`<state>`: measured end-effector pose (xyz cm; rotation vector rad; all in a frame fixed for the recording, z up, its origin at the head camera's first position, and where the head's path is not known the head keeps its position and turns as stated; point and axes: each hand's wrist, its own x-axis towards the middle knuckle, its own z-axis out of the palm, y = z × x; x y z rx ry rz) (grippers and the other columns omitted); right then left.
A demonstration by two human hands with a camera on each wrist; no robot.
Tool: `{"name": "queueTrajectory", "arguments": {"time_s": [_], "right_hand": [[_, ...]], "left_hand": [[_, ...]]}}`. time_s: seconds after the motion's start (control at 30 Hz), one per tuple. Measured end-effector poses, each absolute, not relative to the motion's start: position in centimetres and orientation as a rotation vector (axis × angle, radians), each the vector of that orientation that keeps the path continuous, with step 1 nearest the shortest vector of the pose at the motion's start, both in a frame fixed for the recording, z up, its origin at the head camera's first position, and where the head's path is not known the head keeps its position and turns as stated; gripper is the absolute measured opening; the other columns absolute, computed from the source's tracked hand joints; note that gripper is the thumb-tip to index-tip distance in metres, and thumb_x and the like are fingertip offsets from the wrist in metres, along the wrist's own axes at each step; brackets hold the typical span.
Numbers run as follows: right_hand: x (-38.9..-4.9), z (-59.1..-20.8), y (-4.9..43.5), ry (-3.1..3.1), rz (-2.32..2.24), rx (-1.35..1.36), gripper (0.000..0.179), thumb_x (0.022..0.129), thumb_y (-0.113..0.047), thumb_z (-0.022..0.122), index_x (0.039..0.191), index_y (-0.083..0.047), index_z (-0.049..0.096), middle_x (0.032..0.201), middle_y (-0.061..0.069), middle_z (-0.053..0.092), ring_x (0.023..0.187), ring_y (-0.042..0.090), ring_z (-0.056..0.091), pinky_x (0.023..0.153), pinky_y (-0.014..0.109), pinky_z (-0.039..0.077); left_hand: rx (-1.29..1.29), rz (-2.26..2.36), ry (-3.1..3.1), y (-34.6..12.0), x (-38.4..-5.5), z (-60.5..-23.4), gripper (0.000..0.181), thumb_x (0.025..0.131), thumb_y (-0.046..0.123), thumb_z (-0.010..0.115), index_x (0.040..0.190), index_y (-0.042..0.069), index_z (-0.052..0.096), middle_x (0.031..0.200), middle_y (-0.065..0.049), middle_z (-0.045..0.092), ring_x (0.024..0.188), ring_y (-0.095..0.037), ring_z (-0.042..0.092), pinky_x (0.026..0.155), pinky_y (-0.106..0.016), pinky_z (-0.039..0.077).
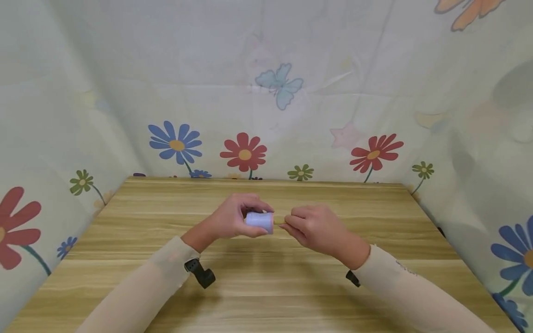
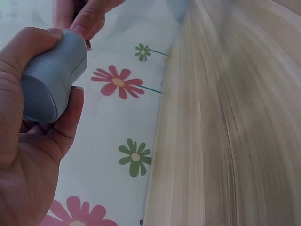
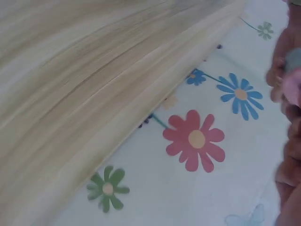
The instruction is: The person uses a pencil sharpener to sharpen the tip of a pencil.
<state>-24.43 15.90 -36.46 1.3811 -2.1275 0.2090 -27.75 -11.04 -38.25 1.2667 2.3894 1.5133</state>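
My left hand grips a light-blue, slightly waisted cylinder, thumb on one side and fingers on the other. Its pink end faces right, where a thin yellow stick meets it. Pinched in the fingertips of my right hand, the stick is mostly hidden by that hand. From the left wrist, the cylinder shows a flat slanted end and a seam, with the right hand beyond it. The right wrist view catches the pink end at its right edge, beside the right hand.
Both hands are over a wood-grain table. Behind it hangs a pale cloth printed with flowers and butterflies, which also runs along both sides. A black strap device sits on the left wrist, another on the right.
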Motion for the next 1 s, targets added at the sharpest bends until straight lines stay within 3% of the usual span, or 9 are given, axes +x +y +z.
{"name": "queueTrajectory", "arguments": {"time_s": [0.13,0.23,0.33,0.5,0.67,0.83,1.0], "right_hand": [[-24.4,-35.3,15.9,-2.561,0.725,1.398,0.025,0.098,-0.028,0.071,0.074,-0.019,0.073,0.059,-0.012,0.045,0.050,0.001,0.036,0.048,0.016,0.030],[-24.4,-34.3,15.9,-2.912,1.238,1.170,0.024,0.097,-0.027,0.072,0.075,-0.018,0.077,0.056,-0.010,0.041,0.048,0.006,0.032,0.047,0.021,0.027],[-24.5,-33.8,15.9,-3.046,1.427,0.977,0.022,0.095,-0.028,0.073,0.078,-0.017,0.079,0.055,-0.006,0.043,0.048,0.011,0.033,0.046,0.024,0.027],[-24.4,-34.6,15.8,-2.733,0.918,1.282,0.013,0.093,-0.027,0.076,0.087,-0.017,0.080,0.069,-0.008,0.063,0.055,0.004,0.049,0.051,0.020,0.041],[-24.7,-35.9,15.9,-2.124,0.214,1.422,0.015,0.088,-0.023,0.082,0.095,-0.011,0.078,0.075,-0.004,0.062,0.062,0.006,0.055,0.059,0.019,0.051],[-24.7,-36.3,15.8,-1.994,0.060,1.404,0.014,0.088,-0.023,0.082,0.093,-0.011,0.076,0.072,-0.004,0.060,0.058,0.007,0.055,0.055,0.018,0.050],[-24.4,-35.3,15.7,-2.335,0.422,1.472,0.016,0.095,-0.021,0.074,0.080,-0.017,0.072,0.064,-0.010,0.052,0.053,0.000,0.042,0.052,0.016,0.037]], "left_hand": [[1.369,1.483,2.393,-10.7,-27.4,-38.2,0.040,0.077,0.016,0.089,0.115,0.013,0.076,0.096,0.000,0.067,0.079,-0.017,0.063,0.063,-0.030,0.056],[1.448,1.452,2.408,-10.6,-27.2,-38.1,0.040,0.077,0.018,0.090,0.115,0.012,0.076,0.095,0.001,0.067,0.079,-0.015,0.063,0.062,-0.029,0.056],[1.455,1.429,2.421,-10.6,-27.1,-37.9,0.041,0.077,0.019,0.090,0.115,0.014,0.076,0.096,0.003,0.067,0.080,-0.015,0.063,0.062,-0.029,0.056],[1.331,1.441,2.438,-11.0,-27.4,-38.0,0.040,0.078,0.017,0.089,0.116,0.016,0.076,0.101,0.004,0.069,0.082,-0.016,0.064,0.066,-0.031,0.057],[1.231,1.488,2.450,-11.4,-27.4,-38.1,0.040,0.080,0.018,0.088,0.117,0.018,0.076,0.105,0.001,0.071,0.082,-0.019,0.065,0.067,-0.032,0.057],[1.240,1.514,2.440,-11.4,-27.4,-38.1,0.040,0.079,0.018,0.089,0.117,0.016,0.076,0.104,-0.001,0.071,0.080,-0.020,0.065,0.065,-0.031,0.056],[1.310,1.514,2.426,-11.1,-27.3,-38.3,0.040,0.077,0.016,0.090,0.115,0.014,0.076,0.100,0.000,0.070,0.080,-0.018,0.065,0.064,-0.031,0.057]]}}
